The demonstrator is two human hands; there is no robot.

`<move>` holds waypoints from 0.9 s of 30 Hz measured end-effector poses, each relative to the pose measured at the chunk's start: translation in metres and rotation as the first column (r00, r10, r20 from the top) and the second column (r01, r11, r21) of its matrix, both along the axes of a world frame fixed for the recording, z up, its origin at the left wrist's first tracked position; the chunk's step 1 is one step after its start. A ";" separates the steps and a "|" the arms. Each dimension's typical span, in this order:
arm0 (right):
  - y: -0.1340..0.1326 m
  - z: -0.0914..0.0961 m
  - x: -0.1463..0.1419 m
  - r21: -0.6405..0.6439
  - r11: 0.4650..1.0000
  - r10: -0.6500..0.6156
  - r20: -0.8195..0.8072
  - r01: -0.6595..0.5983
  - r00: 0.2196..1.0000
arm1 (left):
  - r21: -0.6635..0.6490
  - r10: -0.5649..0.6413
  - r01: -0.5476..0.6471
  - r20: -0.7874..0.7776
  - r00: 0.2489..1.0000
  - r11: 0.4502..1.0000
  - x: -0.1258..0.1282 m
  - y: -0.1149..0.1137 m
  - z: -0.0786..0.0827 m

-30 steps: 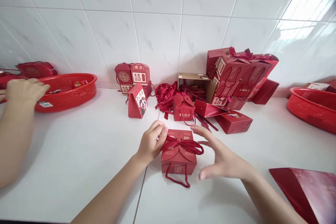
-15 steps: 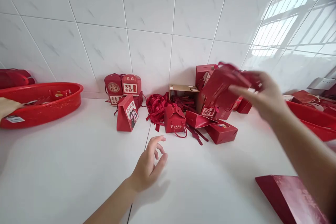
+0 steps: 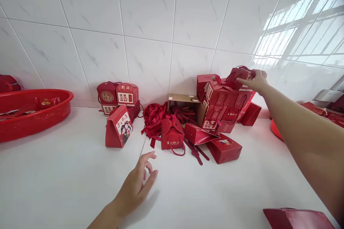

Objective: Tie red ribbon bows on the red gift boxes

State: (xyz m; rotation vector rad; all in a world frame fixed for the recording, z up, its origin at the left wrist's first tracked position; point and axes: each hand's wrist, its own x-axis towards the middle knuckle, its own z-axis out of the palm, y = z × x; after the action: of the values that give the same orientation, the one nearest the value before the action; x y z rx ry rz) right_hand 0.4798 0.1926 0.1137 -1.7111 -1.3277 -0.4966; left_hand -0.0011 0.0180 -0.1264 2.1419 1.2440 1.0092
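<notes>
- White tiled wall [image 3: 145,14] behind the stack [image 3: 223,114], with window light mirrored in the tiles to the stack's right.
- The box [image 3: 243,74] is at the stack's top right, slightly tilted; whether it bears on the stack cannot be told.
- The right hand [image 3: 256,79] is closed around the box's right side, thumb and fingers gripping it.
- The left hand [image 3: 134,186] is half open, fingers loosely curled, holding nothing, in front of the stack and to its left, over the counter.
- Handling the box well, I judge, calls for a light grip so the card does not crush, a level base, and its cord free of the stack's ribbon. A hand bracing the stack's front would guard against toppling.
- The pale, smooth counter [image 3: 80,189] runs out before the stack.
- Left of the stack: the carton [image 3: 185,97] just beside it, then a ribbon heap [image 3: 153,120]; well apart, a red basin [image 3: 53,123].
</notes>
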 end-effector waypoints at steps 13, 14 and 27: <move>-0.068 -0.024 -0.145 0.426 0.885 0.220 -0.031 -0.186 0.975 | 0.041 0.026 -0.027 0.027 0.999 0.999 0.002 -0.002 0.005; -0.076 -0.033 -0.165 0.429 0.867 0.281 -0.001 -0.253 0.960 | 0.036 0.052 -0.053 0.026 0.998 0.998 0.002 -0.002 0.005; -0.083 -0.175 -0.272 -0.545 0.485 0.708 -0.215 -0.684 0.673 | -0.003 0.181 -0.184 0.166 0.969 0.983 -0.002 -0.004 0.005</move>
State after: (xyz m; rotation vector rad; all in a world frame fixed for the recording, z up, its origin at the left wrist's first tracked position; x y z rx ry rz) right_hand 0.2080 0.1097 -0.0617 -1.3976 -2.2162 0.4319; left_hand -0.0027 0.0140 -0.1217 1.9339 1.3741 1.2480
